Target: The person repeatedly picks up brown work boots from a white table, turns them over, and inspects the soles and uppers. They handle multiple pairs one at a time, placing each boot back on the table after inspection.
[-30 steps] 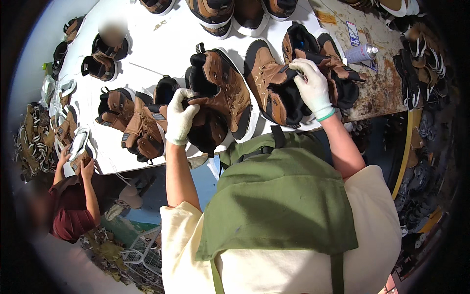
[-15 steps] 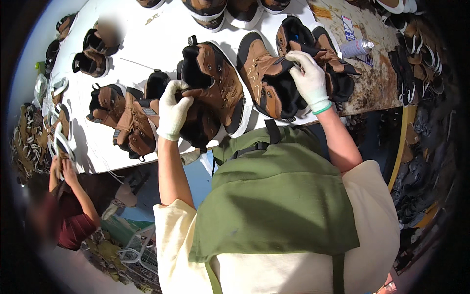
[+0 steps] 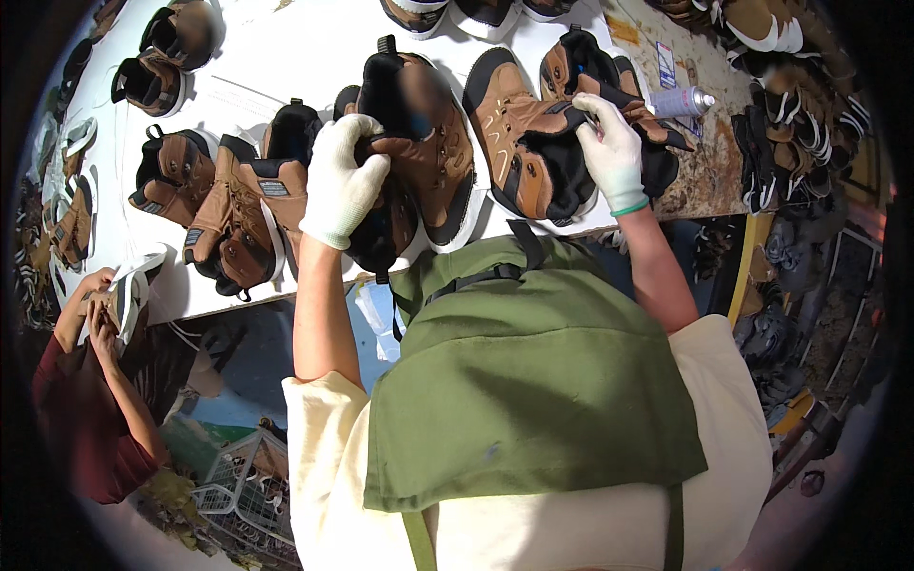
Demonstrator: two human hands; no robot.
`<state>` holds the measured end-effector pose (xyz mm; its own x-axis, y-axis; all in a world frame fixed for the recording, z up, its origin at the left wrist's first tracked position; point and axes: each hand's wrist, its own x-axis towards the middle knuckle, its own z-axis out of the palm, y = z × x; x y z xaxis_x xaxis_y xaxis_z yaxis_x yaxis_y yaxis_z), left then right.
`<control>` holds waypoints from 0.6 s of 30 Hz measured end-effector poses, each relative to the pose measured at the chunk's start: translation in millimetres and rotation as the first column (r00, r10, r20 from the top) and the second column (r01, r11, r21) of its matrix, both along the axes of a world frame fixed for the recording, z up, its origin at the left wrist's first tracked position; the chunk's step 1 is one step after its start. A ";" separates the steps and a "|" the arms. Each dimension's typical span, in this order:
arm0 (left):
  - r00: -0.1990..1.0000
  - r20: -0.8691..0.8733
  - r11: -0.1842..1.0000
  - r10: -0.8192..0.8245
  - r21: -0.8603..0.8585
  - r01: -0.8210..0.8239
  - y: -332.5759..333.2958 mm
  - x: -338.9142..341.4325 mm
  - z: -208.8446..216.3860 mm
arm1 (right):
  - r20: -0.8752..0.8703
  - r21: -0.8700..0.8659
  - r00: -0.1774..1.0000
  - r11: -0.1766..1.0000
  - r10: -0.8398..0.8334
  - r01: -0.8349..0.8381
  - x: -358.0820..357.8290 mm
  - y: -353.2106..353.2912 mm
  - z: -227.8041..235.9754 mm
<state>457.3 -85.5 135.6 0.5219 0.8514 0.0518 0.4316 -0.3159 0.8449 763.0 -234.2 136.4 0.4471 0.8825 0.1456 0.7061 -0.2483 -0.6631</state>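
My left hand (image 3: 343,176), in a white knit glove, is closed on the tongue flap of a brown and black high-top boot (image 3: 443,181) lying with its white sole edge to the right. Its fingertips are partly hidden by the flap. My right hand (image 3: 611,154), gloved too with a green cuff edge, pinches the tongue edge of a second brown boot (image 3: 505,114), whose dark lining faces me. Behind that hand another boot (image 3: 571,62) stands partly covered. Left of my left hand, several matching boots (image 3: 224,219) lie close together on the white tabletop (image 3: 257,57).
A spray can (image 3: 681,102) lies on the stained board (image 3: 709,162) at the right. More boots (image 3: 152,81) stand far left. A co-worker's hands (image 3: 100,309) hold a shoe at the left table edge. Shoes fill racks (image 3: 809,124) at the right; a wire basket (image 3: 238,485) is below left.
The view has shifted, so the boots at the left appear further left. Both hands keep their hold on the two boots. The co-worker's hands have moved with the shoe.
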 end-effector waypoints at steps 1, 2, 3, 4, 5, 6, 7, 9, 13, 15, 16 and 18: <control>1.000 0.005 1.000 -0.002 0.006 0.002 0.2 -0.1 0.2 | -0.009 -0.024 1.000 1.000 -0.012 0.012 -1.8 -0.5 1.8; 1.000 -0.021 1.000 -0.016 0.009 0.016 0.7 -0.9 0.3 | -0.018 -0.047 1.000 0.999 -0.025 0.024 -2.6 -0.3 3.2; 0.998 -0.047 0.999 -0.030 0.012 0.030 1.2 -1.9 0.4 | -0.013 -0.035 1.000 0.999 -0.017 0.016 -1.5 0.1 2.2; 0.996 -0.075 0.999 -0.043 0.012 0.044 0.9 -3.4 0.5 | -0.010 -0.025 1.000 1.000 -0.008 0.008 -0.1 -0.9 -1.3; 0.996 -0.080 0.998 -0.043 0.036 0.046 -0.1 -3.4 1.9 | -0.007 -0.015 1.000 1.000 0.000 -0.001 1.4 -1.6 -3.5; 0.995 -0.086 0.997 -0.042 0.060 0.047 -1.6 -2.5 4.0 | -0.005 -0.020 1.000 1.000 0.005 -0.005 2.5 -2.0 -3.8; 0.995 -0.093 0.995 -0.041 0.085 0.049 -2.3 -2.6 4.9 | -0.005 -0.023 1.000 1.000 0.008 -0.008 3.2 -2.1 -4.6; 0.995 -0.085 0.993 -0.055 0.103 0.063 -3.0 -3.9 3.8 | -0.003 -0.027 1.000 1.000 0.013 -0.014 4.2 -2.8 -6.2; 0.994 -0.050 0.984 -0.094 0.147 0.100 -3.1 -6.4 6.4 | -0.003 -0.029 1.000 0.999 0.024 -0.024 5.4 -2.8 -5.8; 0.990 -0.046 0.970 -0.135 0.196 0.141 -1.7 -5.7 5.7 | 0.005 -0.033 1.000 0.999 0.028 -0.028 4.9 -2.4 -5.1; 0.986 -0.044 0.961 -0.158 0.221 0.164 -0.8 -4.8 5.5 | 0.014 -0.037 1.000 0.999 0.025 -0.024 4.6 -2.7 -4.7; 0.982 -0.085 0.960 -0.171 0.210 0.186 -0.2 -2.7 8.1 | 0.025 -0.043 0.999 0.999 0.021 -0.020 4.5 -3.6 -4.9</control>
